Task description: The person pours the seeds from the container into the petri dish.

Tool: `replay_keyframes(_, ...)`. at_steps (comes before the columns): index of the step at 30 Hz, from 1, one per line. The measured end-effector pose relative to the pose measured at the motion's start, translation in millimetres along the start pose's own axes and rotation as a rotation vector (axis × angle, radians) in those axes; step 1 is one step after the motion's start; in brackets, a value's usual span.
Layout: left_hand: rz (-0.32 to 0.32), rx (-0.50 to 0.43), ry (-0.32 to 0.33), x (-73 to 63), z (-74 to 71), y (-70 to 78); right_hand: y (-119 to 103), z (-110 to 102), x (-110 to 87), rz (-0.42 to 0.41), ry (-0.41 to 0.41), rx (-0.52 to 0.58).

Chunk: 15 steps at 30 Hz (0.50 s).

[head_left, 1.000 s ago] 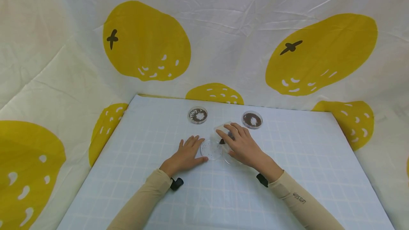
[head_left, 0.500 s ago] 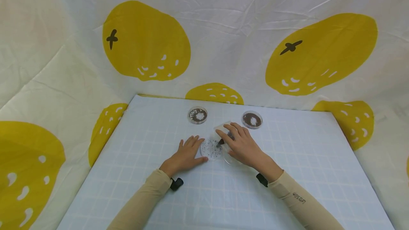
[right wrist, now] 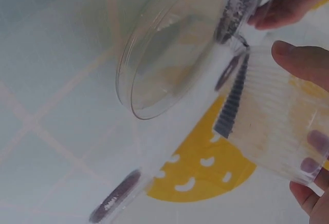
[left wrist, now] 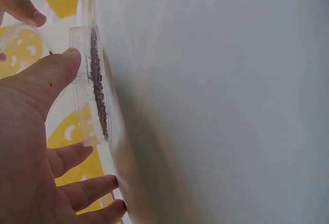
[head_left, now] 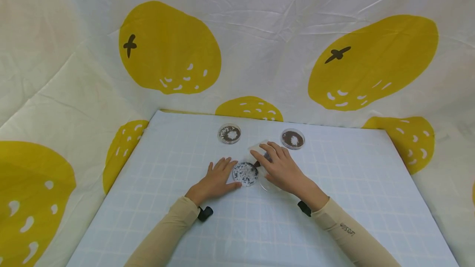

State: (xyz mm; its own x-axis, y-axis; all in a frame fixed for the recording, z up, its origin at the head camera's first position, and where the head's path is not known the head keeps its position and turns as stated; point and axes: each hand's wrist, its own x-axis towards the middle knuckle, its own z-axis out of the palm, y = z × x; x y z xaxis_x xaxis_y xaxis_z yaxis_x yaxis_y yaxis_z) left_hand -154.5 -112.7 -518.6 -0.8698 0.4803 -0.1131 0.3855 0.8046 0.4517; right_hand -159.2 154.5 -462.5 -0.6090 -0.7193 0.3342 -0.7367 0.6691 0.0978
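My left hand [head_left: 215,180] lies at the left of a clear petri dish [head_left: 245,174], pinching its rim between thumb and index finger. Dark grains [left wrist: 99,88] cover much of the dish floor, with pale patches showing through. On the other side my right hand [head_left: 285,170] grips a clear ribbed plastic container [right wrist: 277,116], tilted toward the dish. A band of dark grains [right wrist: 234,98] lies along its lower side, and some spill into the dish. Next to the filled dish sits a clear petri lid or second dish half [right wrist: 169,54], partly under the right hand.
Two petri dishes stand toward the back, the left one [head_left: 229,134] and the right one [head_left: 293,139], each with dark brown material and white bits. A pale checked cloth [head_left: 237,230] covers the table. Behind hangs a white curtain [head_left: 263,52] printed with yellow fruit.
Dark grains have spread over the dish floor, which held only a few specks a second ago. Both hands have stayed nearly in place.
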Motion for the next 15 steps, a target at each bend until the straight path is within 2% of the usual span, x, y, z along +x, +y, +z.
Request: replay_keyframes(15,0.004,0.019,-0.013,-0.3,-1.5,1.0,-0.4,0.0,-0.3,-0.034,0.046,-0.007)
